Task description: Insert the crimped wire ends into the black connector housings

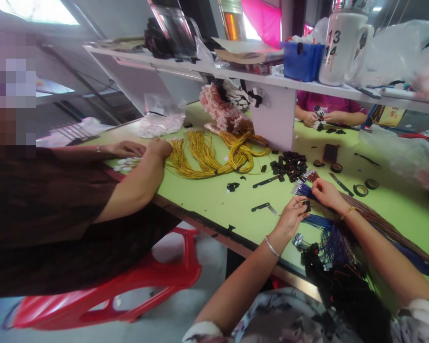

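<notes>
My left hand (292,216) is closed on a small black connector housing (306,206) above the front part of the table. Just beyond it, my right hand (325,193) has its fingers pinched at the metal-tipped ends of blue and brown wires; what sits between the fingertips is too small to make out. Blue wires (318,221) run beneath both hands, and a long brown wire bundle (382,219) stretches away to the right. A heap of black housings (289,165) lies behind my hands. Finished-looking black connectors with wires (329,271) hang over the near edge.
At the left a co-worker's arm (132,190) reaches over yellow wire bundles (207,159). Knives (341,184) and tape rolls (361,190) lie on the green table (203,200). A shelf (236,75) with a mug (343,45) crosses above. Another person's hands (320,118) work opposite.
</notes>
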### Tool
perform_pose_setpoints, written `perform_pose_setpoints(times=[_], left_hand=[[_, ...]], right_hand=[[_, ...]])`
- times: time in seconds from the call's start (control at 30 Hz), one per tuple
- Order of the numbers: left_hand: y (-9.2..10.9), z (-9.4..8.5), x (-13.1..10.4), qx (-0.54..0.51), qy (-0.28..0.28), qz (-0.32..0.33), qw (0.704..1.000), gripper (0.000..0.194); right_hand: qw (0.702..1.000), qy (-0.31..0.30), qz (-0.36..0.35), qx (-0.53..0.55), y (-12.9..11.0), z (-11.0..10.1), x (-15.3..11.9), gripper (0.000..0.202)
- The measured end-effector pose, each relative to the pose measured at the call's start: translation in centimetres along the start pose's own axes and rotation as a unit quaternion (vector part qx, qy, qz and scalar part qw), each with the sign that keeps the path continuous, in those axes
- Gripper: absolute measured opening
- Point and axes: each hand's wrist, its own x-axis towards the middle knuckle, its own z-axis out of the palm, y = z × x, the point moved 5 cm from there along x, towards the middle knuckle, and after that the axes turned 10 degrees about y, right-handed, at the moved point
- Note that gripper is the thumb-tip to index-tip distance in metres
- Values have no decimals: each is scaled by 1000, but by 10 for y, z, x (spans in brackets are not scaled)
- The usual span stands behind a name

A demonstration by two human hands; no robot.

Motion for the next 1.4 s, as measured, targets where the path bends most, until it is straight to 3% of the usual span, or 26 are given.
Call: perform_pose_setpoints(times=[0.13, 0.27, 0.6, 1.27, 1.4], left_hand=[[0, -4, 1, -44, -11, -10, 999, 28], [1, -8, 3, -89, -23, -27, 995, 27], [-4, -6, 4, -120, -37, -59, 990, 21], [0, -5, 1, -97, -32, -56, 993, 22], [-2, -5, 0, -70, -21, -22, 997, 23]], right_hand=[[989, 7, -12, 148, -30, 5, 4, 13], [980, 9, 15, 201, -37, 3, -10, 13], [988, 23, 23, 151, -20, 4, -59, 9], [997, 48, 1, 63, -26, 2, -65, 7], [997, 55, -17, 53, -28, 5, -66, 9]])
